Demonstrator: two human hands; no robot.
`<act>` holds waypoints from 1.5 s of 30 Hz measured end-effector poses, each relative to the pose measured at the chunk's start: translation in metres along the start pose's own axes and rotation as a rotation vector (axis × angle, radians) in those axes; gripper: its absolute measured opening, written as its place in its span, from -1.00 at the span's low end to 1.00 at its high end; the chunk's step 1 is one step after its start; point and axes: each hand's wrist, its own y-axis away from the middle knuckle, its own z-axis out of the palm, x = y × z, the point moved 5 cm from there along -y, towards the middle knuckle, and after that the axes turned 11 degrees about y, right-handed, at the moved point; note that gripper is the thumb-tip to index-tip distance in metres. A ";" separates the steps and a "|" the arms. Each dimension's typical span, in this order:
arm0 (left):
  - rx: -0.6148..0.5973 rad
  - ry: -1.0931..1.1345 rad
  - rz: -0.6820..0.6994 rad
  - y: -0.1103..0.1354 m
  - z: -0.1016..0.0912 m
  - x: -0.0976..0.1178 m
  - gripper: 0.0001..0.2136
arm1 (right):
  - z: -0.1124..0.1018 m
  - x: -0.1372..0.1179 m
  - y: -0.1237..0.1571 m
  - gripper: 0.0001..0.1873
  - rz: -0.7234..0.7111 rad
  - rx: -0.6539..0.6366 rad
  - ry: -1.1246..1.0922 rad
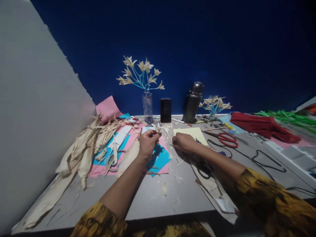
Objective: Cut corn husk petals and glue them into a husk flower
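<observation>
- Head view: the left hand (147,142) pinches a small pale husk flower (157,128) between thumb and fingertips, held just above the pink and blue paper (160,158).
- The right hand (184,142) lies curled, knuckles up, at 3 o'clock of the flower; whether it grips anything I cannot tell.
- Done, by my judgement: a vase of finished flowers (142,74) stands at 12 o'clock by the wall, and a smaller bunch (214,103) lies at 1 o'clock beside a flask (193,102).
- Left: a heap of dried husks (86,148) at 9 o'clock looks unused, so more flowers seem possible.
- Scissors (227,139) rest at 3 o'clock, apart from both hands.
</observation>
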 end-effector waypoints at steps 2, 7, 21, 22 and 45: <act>-0.013 0.000 -0.019 0.003 0.002 0.001 -0.76 | -0.006 -0.002 0.002 -0.93 -0.027 -0.021 -0.107; -0.077 0.006 -0.116 0.011 0.011 -0.006 -0.75 | -0.014 -0.007 0.019 -0.86 -0.039 -0.107 -0.463; -0.121 0.168 -0.370 0.025 0.023 -0.026 -0.72 | -0.007 0.002 0.039 -0.76 0.098 -0.082 -1.029; -0.109 0.182 -0.381 0.024 0.023 -0.027 -0.72 | -0.008 0.005 0.040 -0.76 0.087 -0.026 -0.977; 0.020 -0.224 -0.088 0.034 0.021 -0.019 -0.85 | -0.023 -0.018 0.058 -0.88 -0.201 0.699 -0.494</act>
